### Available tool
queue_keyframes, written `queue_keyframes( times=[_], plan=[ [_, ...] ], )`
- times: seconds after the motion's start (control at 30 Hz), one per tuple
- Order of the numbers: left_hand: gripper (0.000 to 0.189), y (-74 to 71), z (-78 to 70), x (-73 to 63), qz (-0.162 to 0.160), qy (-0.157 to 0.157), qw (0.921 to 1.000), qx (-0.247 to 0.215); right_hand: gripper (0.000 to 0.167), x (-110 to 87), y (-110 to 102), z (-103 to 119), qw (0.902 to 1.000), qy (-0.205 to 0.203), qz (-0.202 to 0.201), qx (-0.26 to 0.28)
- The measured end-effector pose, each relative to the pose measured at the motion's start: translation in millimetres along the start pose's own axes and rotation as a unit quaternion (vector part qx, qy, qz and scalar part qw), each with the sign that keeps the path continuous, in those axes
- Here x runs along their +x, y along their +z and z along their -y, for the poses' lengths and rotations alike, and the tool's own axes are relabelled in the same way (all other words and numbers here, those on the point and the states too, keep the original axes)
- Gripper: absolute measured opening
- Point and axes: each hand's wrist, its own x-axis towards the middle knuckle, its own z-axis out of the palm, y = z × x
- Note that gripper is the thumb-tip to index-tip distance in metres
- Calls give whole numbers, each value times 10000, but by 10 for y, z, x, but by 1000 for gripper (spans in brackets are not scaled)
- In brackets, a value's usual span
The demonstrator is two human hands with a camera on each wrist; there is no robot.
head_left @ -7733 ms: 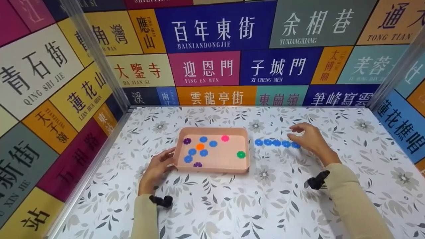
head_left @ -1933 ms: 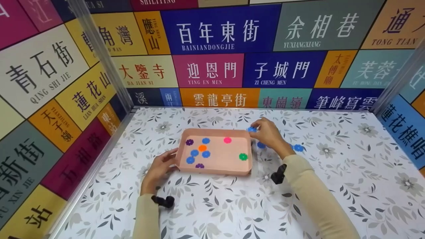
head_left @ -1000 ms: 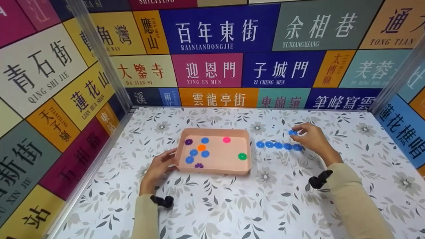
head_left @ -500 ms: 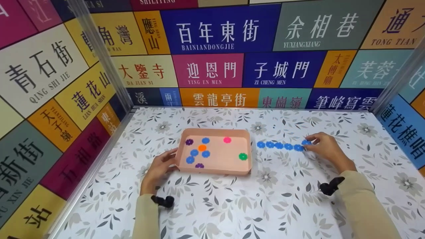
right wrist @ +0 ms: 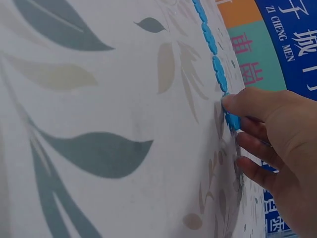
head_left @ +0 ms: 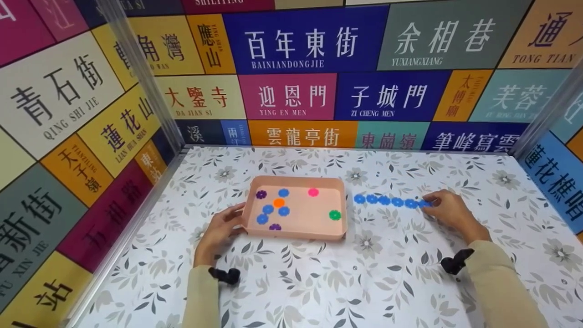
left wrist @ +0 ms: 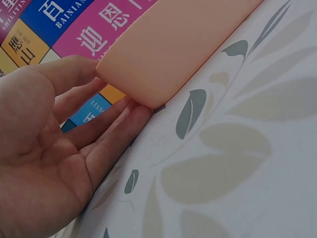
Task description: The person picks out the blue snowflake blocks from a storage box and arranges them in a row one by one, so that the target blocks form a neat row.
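Note:
In the head view a low pink tray (head_left: 296,234) stands left of a row of blue flower-shaped discs (head_left: 385,200). My left hand (head_left: 221,228) holds the tray's left end; the left wrist view has the thumb at the rim (left wrist: 101,64) and fingertips at the bottom edge. At the row's right end my right hand (head_left: 451,212) pinches a blue flower-shaped disc (right wrist: 232,120) between thumb and fingers, low against the table. That disc is partly hidden by the fingertips. It appears to touch or overlap its neighbour; whether they are joined, I cannot tell.
Inside the tray lie several more blue discs (head_left: 283,211), two purple discs (head_left: 261,194), an orange disc (head_left: 278,202), a pink disc (head_left: 313,192) and a green disc (head_left: 334,215). The table (head_left: 309,282) has a leaf-patterned cover. Sign-printed walls (head_left: 291,95) enclose its back and sides.
My right hand has carried a blue disc from beside the tray, over the row, to the row's right end and lowered it there. The left hand and tray have stayed in place.

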Motion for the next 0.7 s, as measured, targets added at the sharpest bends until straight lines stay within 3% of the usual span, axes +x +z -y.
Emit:
queue_keyframes(
  times=[0.23,0.5,0.7],
  plan=[
    [53,-6,4,-1,39,-65,10000,9,52,-8,-31,127,9993,118,-69,341],
    [53,-4,25,13,24,156,9998,-94,61,62,-34,575,9956,-206,-302,862],
    [52,12,10,13,25,163,9998,-85,59,162,85,938,9860,-367,-360,1589]
  ],
)
